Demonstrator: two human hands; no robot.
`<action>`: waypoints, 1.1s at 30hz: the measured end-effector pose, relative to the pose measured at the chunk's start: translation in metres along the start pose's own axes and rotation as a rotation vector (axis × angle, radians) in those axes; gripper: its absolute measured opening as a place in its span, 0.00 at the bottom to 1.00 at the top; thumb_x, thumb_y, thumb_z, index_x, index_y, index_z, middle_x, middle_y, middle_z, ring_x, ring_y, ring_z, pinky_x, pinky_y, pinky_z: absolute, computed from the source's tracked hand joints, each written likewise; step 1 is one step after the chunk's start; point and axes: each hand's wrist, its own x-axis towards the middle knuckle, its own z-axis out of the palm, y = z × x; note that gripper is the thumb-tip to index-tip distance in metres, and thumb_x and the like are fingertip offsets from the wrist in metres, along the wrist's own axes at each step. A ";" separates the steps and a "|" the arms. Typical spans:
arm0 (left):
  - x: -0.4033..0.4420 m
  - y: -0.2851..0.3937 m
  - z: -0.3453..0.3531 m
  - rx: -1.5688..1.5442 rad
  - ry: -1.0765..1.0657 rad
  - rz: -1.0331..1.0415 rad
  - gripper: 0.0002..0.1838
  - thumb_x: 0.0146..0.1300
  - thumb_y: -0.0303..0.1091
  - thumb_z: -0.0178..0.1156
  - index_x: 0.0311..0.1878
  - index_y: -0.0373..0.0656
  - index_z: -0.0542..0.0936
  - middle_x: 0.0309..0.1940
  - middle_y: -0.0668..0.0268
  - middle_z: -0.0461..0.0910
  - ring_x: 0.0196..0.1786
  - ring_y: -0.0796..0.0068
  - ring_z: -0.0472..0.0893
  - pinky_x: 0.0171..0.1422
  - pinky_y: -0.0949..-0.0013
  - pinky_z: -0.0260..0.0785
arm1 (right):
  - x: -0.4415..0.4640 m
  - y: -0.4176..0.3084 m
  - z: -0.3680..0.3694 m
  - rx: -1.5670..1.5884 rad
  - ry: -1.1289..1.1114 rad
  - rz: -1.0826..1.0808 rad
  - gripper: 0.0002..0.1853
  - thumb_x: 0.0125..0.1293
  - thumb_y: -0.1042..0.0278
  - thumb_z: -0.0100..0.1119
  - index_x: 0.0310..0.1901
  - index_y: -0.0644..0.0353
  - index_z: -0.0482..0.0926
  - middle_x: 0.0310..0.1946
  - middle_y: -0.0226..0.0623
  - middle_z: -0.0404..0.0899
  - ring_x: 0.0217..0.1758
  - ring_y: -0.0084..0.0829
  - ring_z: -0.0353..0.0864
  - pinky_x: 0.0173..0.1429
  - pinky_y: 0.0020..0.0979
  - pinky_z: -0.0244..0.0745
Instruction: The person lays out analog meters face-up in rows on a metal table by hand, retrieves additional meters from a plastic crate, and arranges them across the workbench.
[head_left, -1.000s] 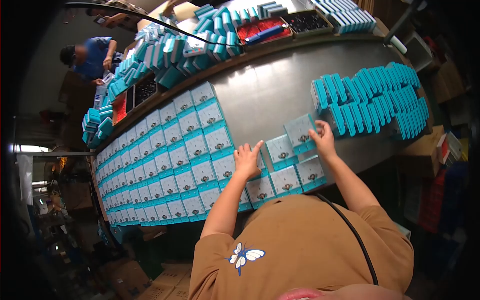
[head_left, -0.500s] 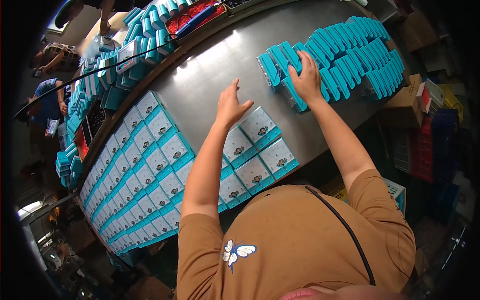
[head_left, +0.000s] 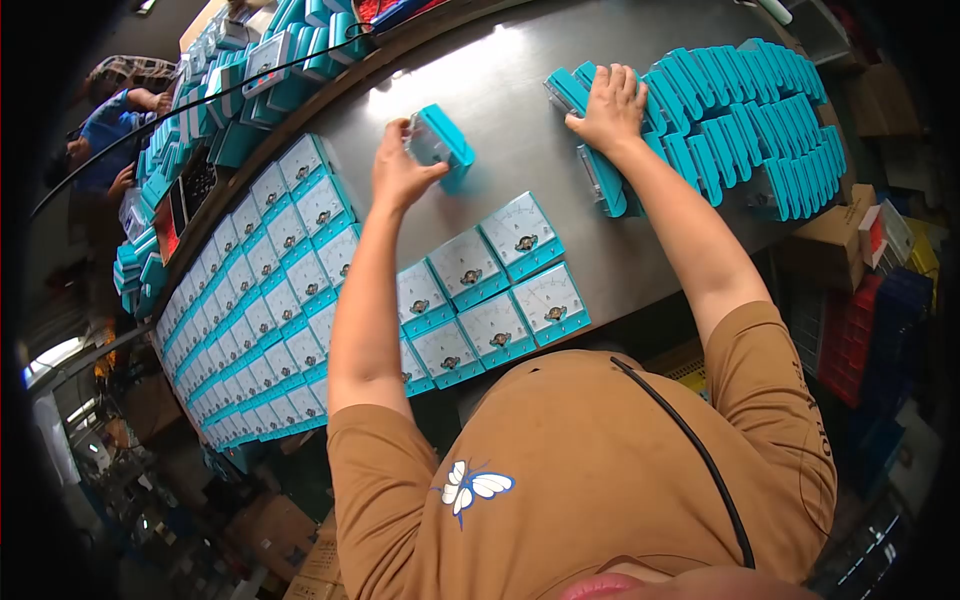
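Note:
My left hand (head_left: pixel 398 175) grips a teal plastic case (head_left: pixel 440 137) with a clear side, thumb below and fingers above, holding it on edge over the metal table. My right hand (head_left: pixel 613 108) reaches over the near end of the rows of upright teal cases (head_left: pixel 715 150), its fingers wrapped over one; the grip is partly hidden by the hand. Below my left hand, flat teal-and-white units (head_left: pixel 465 270) with small round metal parts lie face up in neat rows. A larger block of the same units (head_left: pixel 290 255) spreads to the left.
The bare metal table (head_left: pixel 500 130) lies between the groups. Beyond its far rim, teal cases (head_left: pixel 225 95) are piled up. Other people (head_left: pixel 110 120) work at the upper left. Cardboard boxes (head_left: pixel 835 235) and red crates (head_left: pixel 850 335) stand at the right.
My left hand, empty before, has moved left and now holds a teal case. My right hand has closed over the near end of the upright rows. The whole view has shifted slightly.

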 end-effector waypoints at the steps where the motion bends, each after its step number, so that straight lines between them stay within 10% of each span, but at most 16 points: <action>1: -0.007 -0.010 -0.024 0.115 -0.051 0.029 0.43 0.37 0.39 0.76 0.61 0.43 0.71 0.56 0.54 0.80 0.57 0.50 0.80 0.61 0.54 0.74 | 0.006 -0.001 -0.001 0.023 -0.025 -0.059 0.52 0.48 0.43 0.75 0.70 0.66 0.64 0.68 0.51 0.68 0.75 0.48 0.61 0.78 0.51 0.53; 2: -0.015 -0.017 -0.045 0.244 -0.128 0.036 0.43 0.36 0.39 0.76 0.61 0.44 0.71 0.55 0.55 0.80 0.57 0.51 0.80 0.61 0.54 0.74 | 0.007 -0.004 0.005 0.001 0.094 -0.140 0.50 0.47 0.48 0.76 0.68 0.66 0.66 0.57 0.45 0.75 0.62 0.46 0.74 0.68 0.47 0.67; 7: -0.058 -0.036 -0.070 0.619 -0.396 0.049 0.43 0.34 0.38 0.76 0.60 0.47 0.72 0.54 0.60 0.78 0.58 0.56 0.78 0.60 0.55 0.73 | 0.002 -0.066 0.009 0.475 0.153 -0.316 0.48 0.47 0.49 0.75 0.69 0.61 0.66 0.55 0.53 0.78 0.56 0.48 0.80 0.61 0.40 0.76; 11: -0.077 -0.059 -0.057 0.617 -0.432 0.017 0.43 0.35 0.38 0.77 0.60 0.44 0.71 0.54 0.57 0.76 0.59 0.54 0.76 0.59 0.55 0.73 | -0.046 -0.138 0.047 1.259 -0.484 0.022 0.40 0.51 0.46 0.76 0.62 0.59 0.71 0.51 0.53 0.78 0.56 0.42 0.80 0.62 0.38 0.74; 14: -0.079 -0.065 -0.055 0.562 -0.467 -0.065 0.45 0.36 0.39 0.76 0.63 0.44 0.70 0.59 0.54 0.73 0.62 0.51 0.73 0.64 0.54 0.70 | -0.083 -0.161 0.062 1.270 -0.711 0.124 0.37 0.56 0.49 0.75 0.60 0.63 0.72 0.51 0.51 0.78 0.53 0.39 0.80 0.59 0.37 0.74; 19: -0.076 -0.068 -0.038 0.410 -0.423 0.045 0.54 0.42 0.42 0.73 0.76 0.47 0.60 0.70 0.53 0.67 0.73 0.50 0.65 0.74 0.47 0.61 | -0.086 -0.134 0.038 1.548 -0.476 0.354 0.32 0.62 0.58 0.73 0.62 0.65 0.70 0.49 0.46 0.81 0.51 0.33 0.82 0.53 0.35 0.79; 24: -0.067 -0.056 -0.007 0.326 -0.422 0.158 0.57 0.45 0.47 0.72 0.79 0.49 0.57 0.75 0.58 0.63 0.78 0.54 0.61 0.77 0.46 0.56 | -0.088 -0.098 0.065 1.125 -0.217 0.316 0.32 0.57 0.60 0.76 0.59 0.61 0.71 0.45 0.46 0.83 0.50 0.36 0.84 0.53 0.36 0.80; 28: -0.058 -0.047 -0.003 0.299 -0.506 0.115 0.54 0.47 0.47 0.70 0.79 0.50 0.59 0.75 0.57 0.65 0.77 0.55 0.63 0.76 0.48 0.57 | -0.112 -0.103 0.065 0.450 -0.311 0.071 0.38 0.66 0.49 0.63 0.72 0.62 0.66 0.68 0.57 0.70 0.74 0.54 0.65 0.75 0.47 0.61; 33: -0.066 -0.042 0.008 0.309 -0.352 0.164 0.52 0.50 0.48 0.70 0.79 0.50 0.59 0.74 0.57 0.66 0.78 0.54 0.61 0.77 0.46 0.54 | -0.141 -0.064 0.052 0.909 -0.376 0.107 0.43 0.68 0.51 0.62 0.76 0.67 0.56 0.72 0.62 0.64 0.77 0.55 0.60 0.78 0.45 0.58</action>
